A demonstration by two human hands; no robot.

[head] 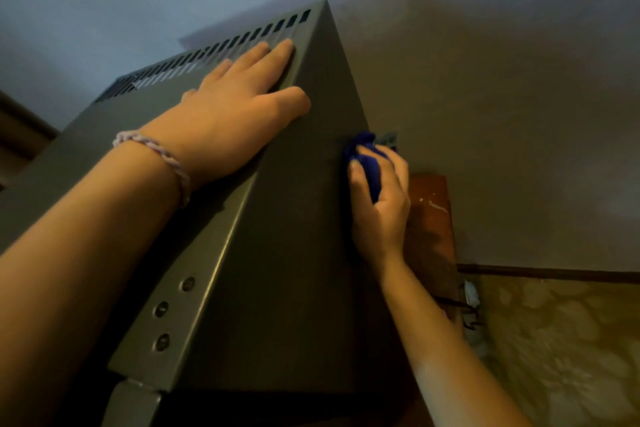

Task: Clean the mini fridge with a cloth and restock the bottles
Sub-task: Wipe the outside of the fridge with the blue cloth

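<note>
Grey sheet metal fills the head view: we look down on the mini fridge (277,253), its top panel running away to a row of vent slots (207,52) at the far edge, its right side wall dropping toward the floor. Our left hand (235,107) lies flat on the top near the far right corner, fingers straight and spread, holding nothing, simply bracing the cabinet. Our right hand (379,198) has its fingers and thumb curled round a bunched blue cloth (365,156), which presses against the right side wall, far along it and close to a small bracket (388,139) at the back edge. No bottles show here.

We judge this to be the wiping stage, on the outer side wall. To do it well we keep the left palm firm so the fridge does not shift, draw the cloth in overlapping passes from far to near, and ease round the bracket so the cloth does not snag. The wooden stand (431,218) and the wires (464,308) just right of the fridge want a careful elbow.
</note>
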